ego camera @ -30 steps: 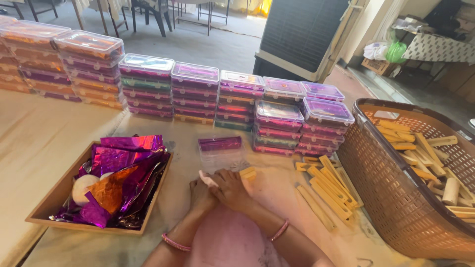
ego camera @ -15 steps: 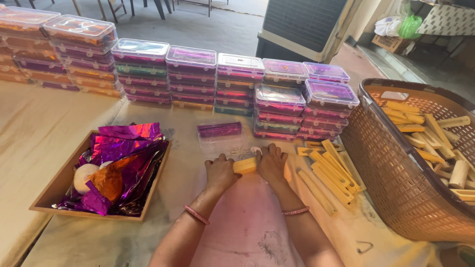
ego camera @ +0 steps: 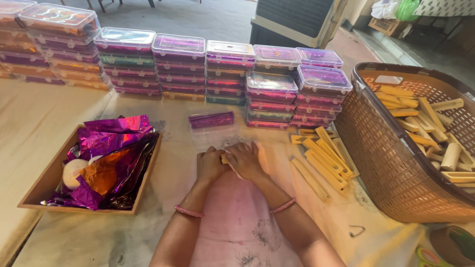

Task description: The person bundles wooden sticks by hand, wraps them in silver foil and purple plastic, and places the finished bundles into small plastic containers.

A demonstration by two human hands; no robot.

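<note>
While I watch from the head view, my left hand (ego camera: pixel 210 165) and right hand (ego camera: pixel 246 160) sit pressed together at the middle of the bench (ego camera: pixel 34 123), both curled shut around a small yellow bar (ego camera: pixel 224 159). Only a sliver of that bar shows between the thumbs; the rest is hidden under my fingers. A pale wrapper (ego camera: pixel 261 157) peeks out from beneath the right hand. Each wrist carries a thin pink bangle.

Just beyond the hands lies a clear plastic box (ego camera: pixel 213 127) with purple foil inside, flat on the bench. Behind it runs a long row of stacked lidded boxes (ego camera: pixel 180 66), filled with purple, green and orange layers. To my left stands a shallow wooden tray (ego camera: pixel 47 180) holding crumpled purple and orange foil (ego camera: pixel 111 148) and a white roll (ego camera: pixel 73 173). To my right, a loose heap of yellow sticks (ego camera: pixel 321 158) lies on the bench, just beside a brown woven basket (ego camera: pixel 391 163) that holds more of the same sticks. A tape roll (ego camera: pixel 452 242) sits at the near right corner.
</note>
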